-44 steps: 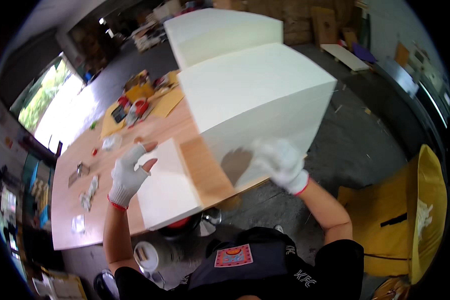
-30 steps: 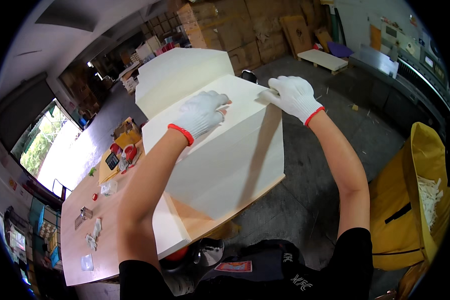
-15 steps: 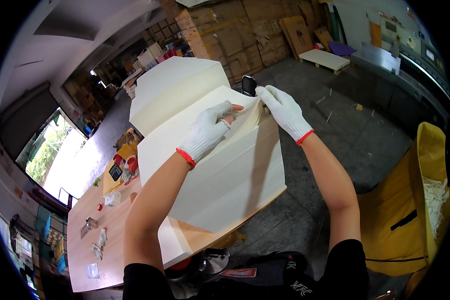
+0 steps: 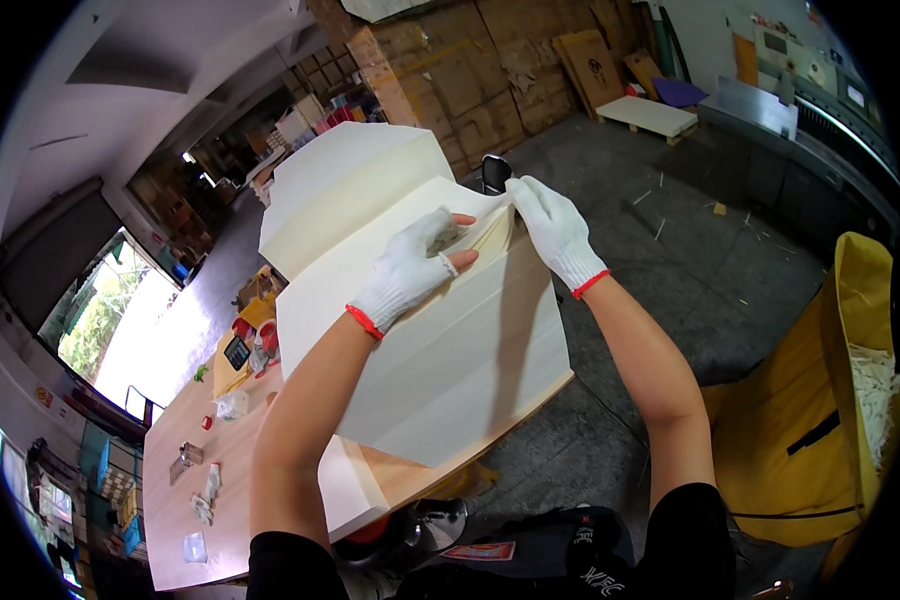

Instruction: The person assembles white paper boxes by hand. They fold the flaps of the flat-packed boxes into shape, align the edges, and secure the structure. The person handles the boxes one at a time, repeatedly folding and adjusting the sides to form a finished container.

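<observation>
A tall stack of large white paper sheets (image 4: pixel 440 360) stands on the wooden table. At its far right corner my right hand (image 4: pixel 554 232), in a white knit glove with a red cuff, pinches the raised corner of the upper sheets. Below that corner the sheet edges (image 4: pixel 492 236) fan apart. My left hand (image 4: pixel 410 262), gloved the same way, rests on the top sheet near the front edge. Its bare thumb and forefinger tips stick out of the glove, spread apart. Behind, another stack of white sheets (image 4: pixel 355 190) rises higher than this one.
On the table's left part (image 4: pixel 170 510) lie a calculator (image 4: pixel 237 352), red tape rolls, a metal holder (image 4: pixel 186 458) and crumpled white gloves (image 4: pixel 207 495). A yellow bag of paper scraps (image 4: pixel 785 420) stands at the right. Brown cartons (image 4: pixel 460 80) are piled at the back.
My right hand has shifted slightly left and down with the sheet corner. My left hand has moved slightly left and down, and the sheet edges show more fanned out. The view has tilted slightly.
</observation>
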`<act>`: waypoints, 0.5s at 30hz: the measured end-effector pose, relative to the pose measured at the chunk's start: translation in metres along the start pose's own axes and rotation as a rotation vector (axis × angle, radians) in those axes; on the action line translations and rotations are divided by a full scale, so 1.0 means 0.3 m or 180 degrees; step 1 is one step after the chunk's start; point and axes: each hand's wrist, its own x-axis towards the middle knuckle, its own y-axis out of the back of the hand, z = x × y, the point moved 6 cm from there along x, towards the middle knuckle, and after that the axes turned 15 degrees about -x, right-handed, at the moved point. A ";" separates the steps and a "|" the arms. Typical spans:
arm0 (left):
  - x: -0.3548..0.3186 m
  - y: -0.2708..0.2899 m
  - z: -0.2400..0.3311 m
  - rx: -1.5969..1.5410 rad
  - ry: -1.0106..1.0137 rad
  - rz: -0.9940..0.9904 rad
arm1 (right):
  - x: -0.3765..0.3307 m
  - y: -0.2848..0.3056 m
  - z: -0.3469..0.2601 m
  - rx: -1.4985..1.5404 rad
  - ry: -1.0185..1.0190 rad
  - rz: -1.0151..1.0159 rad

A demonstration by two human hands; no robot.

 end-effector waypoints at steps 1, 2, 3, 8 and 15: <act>0.003 0.004 0.001 0.0153 -0.0135 0.0004 | -0.002 0.001 0.000 0.0001 -0.0005 0.0001; 0.008 0.009 -0.002 0.0229 -0.0171 -0.0018 | -0.002 0.001 -0.001 0.0026 0.0030 0.0051; 0.015 0.015 -0.004 0.0307 -0.0206 -0.0039 | -0.002 0.000 -0.001 0.0051 0.0065 0.0100; 0.006 0.022 -0.005 0.0138 -0.0746 0.0200 | -0.001 0.000 0.000 -0.0089 -0.0030 -0.0076; -0.023 -0.023 0.045 0.0491 0.0117 0.0093 | 0.002 -0.005 0.003 -0.0171 0.0010 0.0011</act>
